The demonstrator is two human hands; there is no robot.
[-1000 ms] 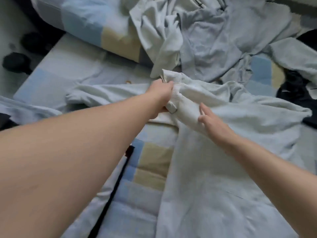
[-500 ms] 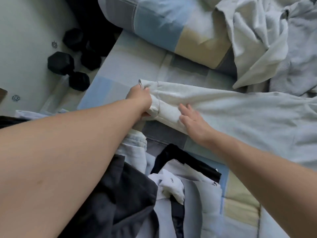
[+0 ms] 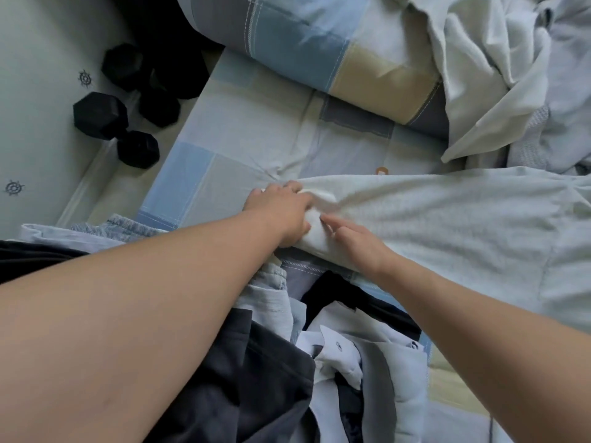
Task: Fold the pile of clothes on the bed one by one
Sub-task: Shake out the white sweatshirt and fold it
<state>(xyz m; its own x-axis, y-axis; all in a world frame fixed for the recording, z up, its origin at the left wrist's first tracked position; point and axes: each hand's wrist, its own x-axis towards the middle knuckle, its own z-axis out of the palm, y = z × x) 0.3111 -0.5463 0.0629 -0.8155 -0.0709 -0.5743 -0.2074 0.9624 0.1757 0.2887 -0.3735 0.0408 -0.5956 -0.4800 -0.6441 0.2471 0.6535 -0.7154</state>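
Patchwork bed (image 3: 230, 135), pale sweatshirt (image 3: 447, 225) below the pillow (image 3: 303, 43).
Flattening step: left hand (image 3: 281, 215) seemingly grips the cuff (image 3: 321, 199), right hand (image 3: 355, 244) presses flat-fingered; next, fold the sleeve (image 3: 383, 199) inward.

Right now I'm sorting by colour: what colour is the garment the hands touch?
Plain off-white; the head view shows the garment best.

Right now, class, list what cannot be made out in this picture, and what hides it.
Head view: sleeve cuff, mostly hidden beneath the left hand.
Head view: sweatshirt body, cut off by the right edge.
Head view: dark clothes, partly hidden behind the left forearm.
Head view: small orange thing, too small to identify.
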